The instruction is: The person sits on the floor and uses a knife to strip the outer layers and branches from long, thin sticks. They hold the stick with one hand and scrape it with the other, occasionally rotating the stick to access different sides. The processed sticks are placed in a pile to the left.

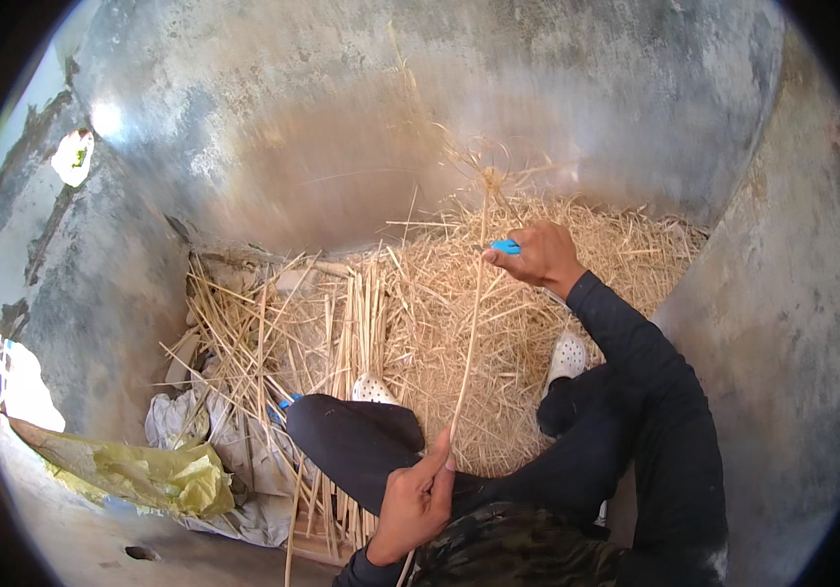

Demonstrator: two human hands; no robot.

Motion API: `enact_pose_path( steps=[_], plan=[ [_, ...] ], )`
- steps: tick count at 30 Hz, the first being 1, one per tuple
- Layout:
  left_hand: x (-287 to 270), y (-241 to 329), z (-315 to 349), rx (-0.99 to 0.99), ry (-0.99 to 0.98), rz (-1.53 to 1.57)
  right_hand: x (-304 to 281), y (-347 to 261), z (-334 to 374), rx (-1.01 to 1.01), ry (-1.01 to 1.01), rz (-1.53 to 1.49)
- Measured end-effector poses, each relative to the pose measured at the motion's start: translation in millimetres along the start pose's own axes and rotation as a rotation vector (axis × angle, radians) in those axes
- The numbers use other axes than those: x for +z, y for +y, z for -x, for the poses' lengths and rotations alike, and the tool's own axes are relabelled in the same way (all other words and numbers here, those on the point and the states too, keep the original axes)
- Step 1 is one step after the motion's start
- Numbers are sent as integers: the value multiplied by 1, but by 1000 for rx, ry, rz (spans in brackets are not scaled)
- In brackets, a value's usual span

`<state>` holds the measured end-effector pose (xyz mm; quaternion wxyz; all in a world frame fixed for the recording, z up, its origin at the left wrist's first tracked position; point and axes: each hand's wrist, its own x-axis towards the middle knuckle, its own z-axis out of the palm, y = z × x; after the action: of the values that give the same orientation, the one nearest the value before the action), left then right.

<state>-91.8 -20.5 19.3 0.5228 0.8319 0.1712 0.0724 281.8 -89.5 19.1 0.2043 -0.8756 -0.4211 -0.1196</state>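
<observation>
Blue tool [506,247] is held by the right hand [543,258], a stick [474,333] by the left hand [418,497]; its far end seems scraped, its near part not yet.

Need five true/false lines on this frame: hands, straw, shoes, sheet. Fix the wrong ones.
1. The right hand holds a blue tool. True.
2. The left hand is empty. False: it grips a long pale stalk.
3. Loose straw lies between the shoes. True.
4. Both shoes are black. False: they are white with holes.
5. The yellowish sheet lies on the person's right. False: on the left.
</observation>
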Motion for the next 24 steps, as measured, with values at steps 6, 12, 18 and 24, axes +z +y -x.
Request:
enact_pose_path(
  steps=[6,12,18,24],
  plan=[
    [11,-1,-23,-21,-22,76,24,48,-48,75,34,157],
    [15,-7,-74,-142,29,372,60,76,-81,220,103,218],
    [6,-20,-125,-314,10,844,55,70,-67,339,-383,-300],
    [26,-7,-156,-377,-52,1068,40,1,31,-166,-205,-72]
  ],
)
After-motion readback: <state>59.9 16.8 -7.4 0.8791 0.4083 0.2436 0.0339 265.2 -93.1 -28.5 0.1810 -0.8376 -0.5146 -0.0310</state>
